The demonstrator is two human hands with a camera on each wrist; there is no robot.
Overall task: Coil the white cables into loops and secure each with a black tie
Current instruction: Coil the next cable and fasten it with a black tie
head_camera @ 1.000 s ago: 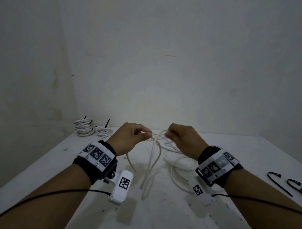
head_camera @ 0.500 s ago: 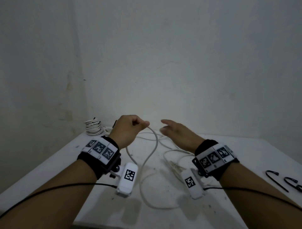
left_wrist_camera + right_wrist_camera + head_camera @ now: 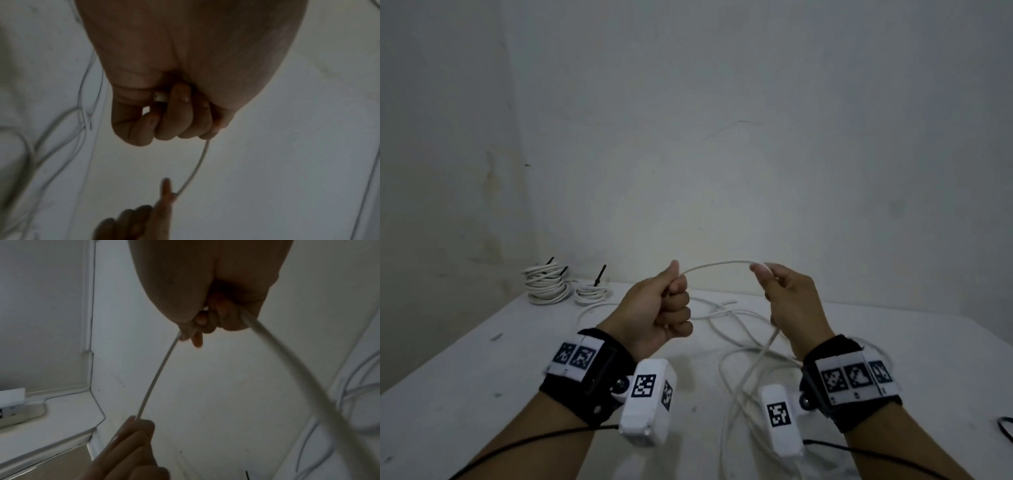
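Note:
A thin white cable [image 3: 717, 265] arcs in the air between my two raised hands. My left hand [image 3: 667, 308] is a fist around one end of it; the left wrist view shows the white plug [image 3: 160, 97] tucked among the curled fingers [image 3: 174, 120]. My right hand [image 3: 779, 287] pinches the cable [image 3: 156, 376] further along, and from there it [image 3: 292, 368] hangs down to a loose tangle [image 3: 743, 342] on the white table [image 3: 482, 370]. Black ties [image 3: 1005, 428] lie at the table's right edge.
Two finished white coils [image 3: 546, 284] [image 3: 592, 293] with black ties sticking up stand at the table's back left, near the wall corner. More loose cable loops spread across the table's middle, under and between my wrists.
Both hands have risen above the table. My right hand, open half a second ago, now pinches the cable, and the length between the hands has been drawn out wider.

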